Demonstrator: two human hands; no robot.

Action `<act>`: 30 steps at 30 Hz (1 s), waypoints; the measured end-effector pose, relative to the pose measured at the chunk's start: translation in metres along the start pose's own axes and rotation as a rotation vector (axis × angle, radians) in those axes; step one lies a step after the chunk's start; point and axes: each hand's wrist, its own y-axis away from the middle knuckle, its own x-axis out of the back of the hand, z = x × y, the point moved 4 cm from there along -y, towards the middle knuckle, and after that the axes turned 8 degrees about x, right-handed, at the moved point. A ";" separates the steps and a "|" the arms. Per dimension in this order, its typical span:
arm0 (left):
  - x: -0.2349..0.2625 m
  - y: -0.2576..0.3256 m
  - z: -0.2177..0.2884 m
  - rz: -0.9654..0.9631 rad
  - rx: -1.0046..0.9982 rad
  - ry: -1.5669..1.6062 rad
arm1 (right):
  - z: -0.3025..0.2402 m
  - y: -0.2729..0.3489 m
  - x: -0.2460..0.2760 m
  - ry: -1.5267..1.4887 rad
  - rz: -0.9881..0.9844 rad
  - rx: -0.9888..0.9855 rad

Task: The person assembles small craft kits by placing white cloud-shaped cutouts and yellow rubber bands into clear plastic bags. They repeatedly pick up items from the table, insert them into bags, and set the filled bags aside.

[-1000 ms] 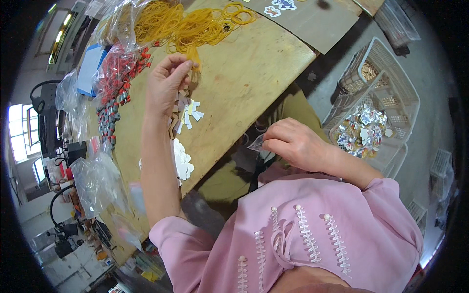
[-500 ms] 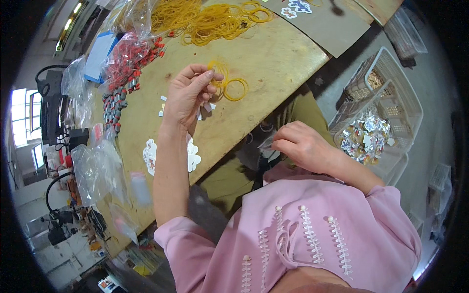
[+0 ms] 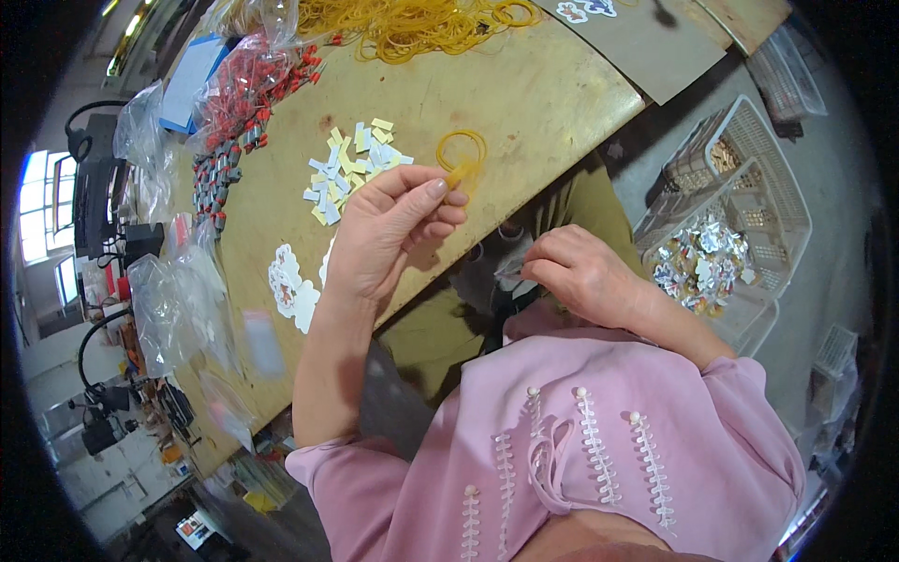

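My left hand (image 3: 393,215) is raised over the near table edge, thumb and fingers pinching a small bundle of yellow rubber bands (image 3: 462,171). Their loops stick out beyond the fingertips. Over my lap, my right hand (image 3: 585,274) has its fingers closed on a small clear plastic bag (image 3: 508,274), only partly visible. Beyond my left hand lie many small white and pale yellow slips (image 3: 348,169). White scalloped cutouts (image 3: 288,281) with printed pictures rest beside my left forearm, which partly covers them.
A tangled heap of yellow bands (image 3: 412,36) occupies the far side of the wooden table (image 3: 543,94). Small red and grey parts (image 3: 217,178) and plastic bags (image 3: 173,309) line the left. On the right stands a plastic basket (image 3: 796,201) with shiny foil packets (image 3: 702,262).
My left hand has come nearer and to the right with the yellow bands, uncovering the paper slips. My right hand stays almost where it was, still pinching the bag.
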 end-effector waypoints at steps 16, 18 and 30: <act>-0.007 0.030 -0.023 0.016 -0.007 -0.120 | -0.011 -0.003 -0.004 0.022 -0.012 0.012; -0.008 0.034 -0.024 0.020 0.004 -0.121 | -0.012 -0.003 -0.005 0.018 -0.016 0.009; -0.008 0.061 -0.032 0.221 -0.169 -0.495 | -0.019 -0.012 -0.005 -0.076 0.091 -0.043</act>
